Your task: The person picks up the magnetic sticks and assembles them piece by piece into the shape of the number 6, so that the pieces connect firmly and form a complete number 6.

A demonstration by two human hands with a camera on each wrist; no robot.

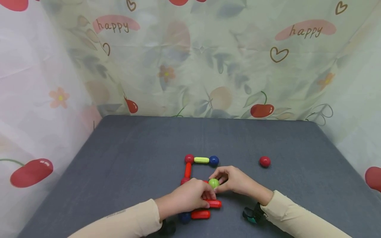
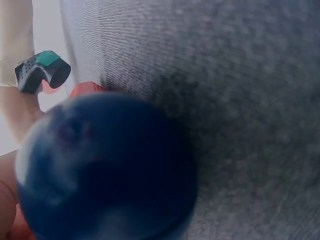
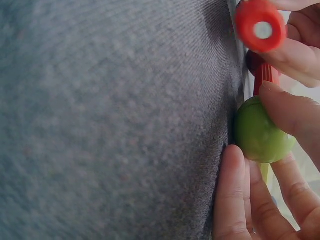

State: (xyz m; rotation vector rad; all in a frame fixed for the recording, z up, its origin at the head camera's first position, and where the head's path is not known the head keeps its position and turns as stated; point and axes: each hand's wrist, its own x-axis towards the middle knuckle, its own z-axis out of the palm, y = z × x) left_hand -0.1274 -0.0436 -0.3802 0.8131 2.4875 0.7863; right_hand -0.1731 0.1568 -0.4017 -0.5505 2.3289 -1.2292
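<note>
My right hand (image 1: pixel 235 180) pinches a green ball (image 1: pixel 213 183) between thumb and fingers. In the right wrist view the green ball (image 3: pixel 262 131) sits against the end of a red rod (image 3: pixel 266 75). My left hand (image 1: pixel 194 194) grips another red stick (image 1: pixel 215 203), whose round metal-centred end (image 3: pixel 261 29) faces the right wrist camera. Partly behind the left hand is a red ball (image 1: pixel 185 180), joined by a red bar (image 1: pixel 188 170) to a farther red ball (image 1: pixel 189 158). A yellow stick (image 1: pixel 201 160) links that one to a blue ball (image 1: pixel 214 161).
Nearer me, a dark blue ball (image 1: pixel 185 217) touches a red piece (image 1: pixel 200 214); a blue ball (image 2: pixel 107 170) fills much of the left wrist view. One loose red ball (image 1: pixel 265 161) lies at right on the grey table (image 1: pixel 143 142). Patterned cloth (image 1: pixel 196 66) hangs behind.
</note>
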